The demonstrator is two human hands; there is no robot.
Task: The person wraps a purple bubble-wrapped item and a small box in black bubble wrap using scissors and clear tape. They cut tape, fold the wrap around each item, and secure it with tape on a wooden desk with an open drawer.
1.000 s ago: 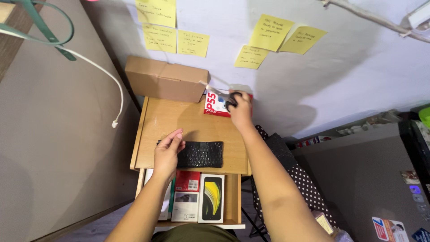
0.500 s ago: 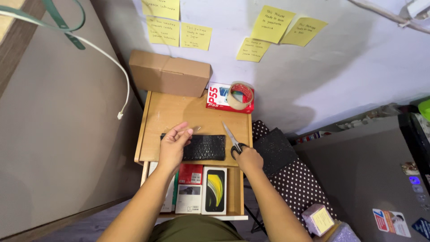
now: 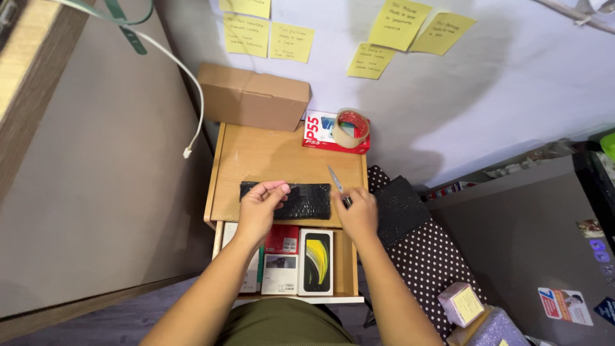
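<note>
Bubble-wrap parcel (image 3: 295, 200), black, flat and oblong, lies at the table's (image 3: 256, 160) near edge, mid-frame. Left hand (image 3: 259, 208) pinches its top edge, grip closed on it; right hand (image 3: 357, 214) grips scissors (image 3: 337, 186), blades pointing up-frame beside the parcel's right end. No cut shows yet. Tape roll (image 3: 351, 129) sits above on a red carton (image 3: 320, 134); cardboard box (image 3: 253, 96) upper left.

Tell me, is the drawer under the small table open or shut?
Open: the drawer is pulled out, with phone boxes showing inside.
</note>
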